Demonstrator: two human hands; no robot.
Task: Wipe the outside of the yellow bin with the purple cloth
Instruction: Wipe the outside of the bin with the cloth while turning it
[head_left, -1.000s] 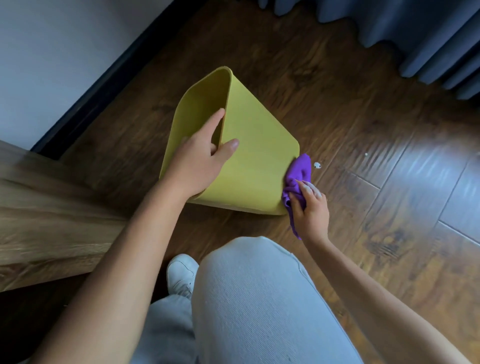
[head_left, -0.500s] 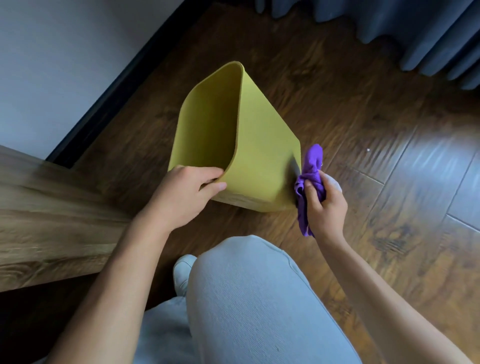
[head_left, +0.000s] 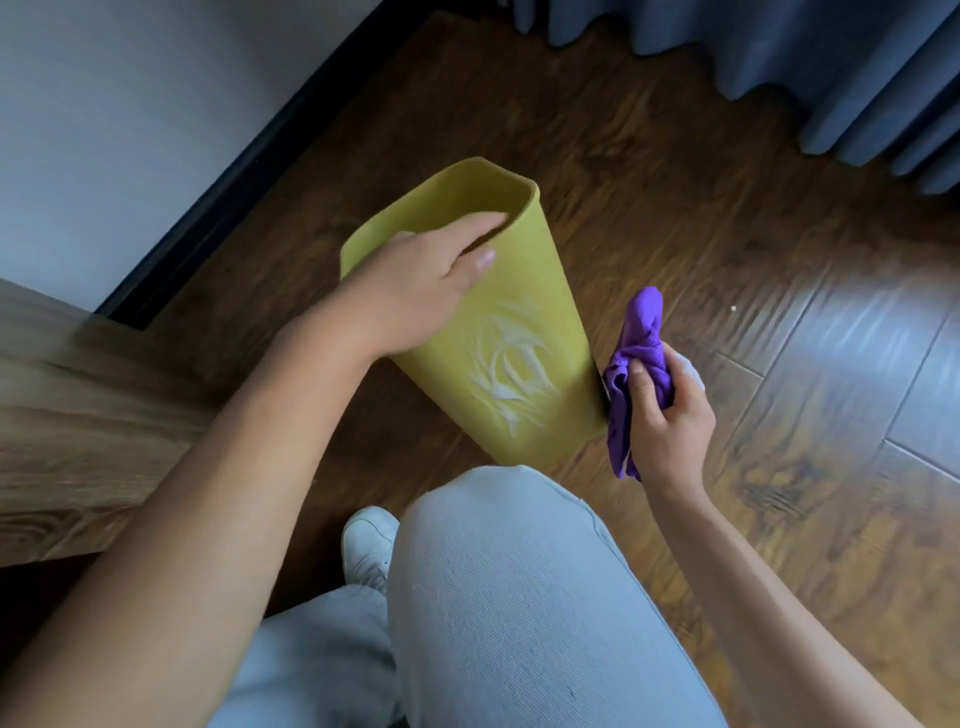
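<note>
The yellow bin (head_left: 540, 291) is tilted on the wooden floor, its open mouth facing up and away. A white smeared patch shows on the side wall facing me. My left hand (head_left: 415, 283) lies over the upper part of that wall, fingers reaching to the rim and into the mouth, steadying the bin. My right hand (head_left: 662, 410) is closed around the bunched purple cloth (head_left: 636, 358), which sits at the bin's lower right edge; one end of the cloth sticks up, another hangs down below my fist.
My knee in pale trousers (head_left: 509, 582) and a white shoe (head_left: 366, 545) are just below the bin. A wooden furniture edge (head_left: 78, 426) lies at left, a white wall with dark skirting (head_left: 218, 187) behind, and blue curtains (head_left: 779, 57) at top right.
The bin has been turned, so a wall with a white smear now faces me. My left hand moved from the lower rim to the upper wall. My right hand stays at the bin's right edge.
</note>
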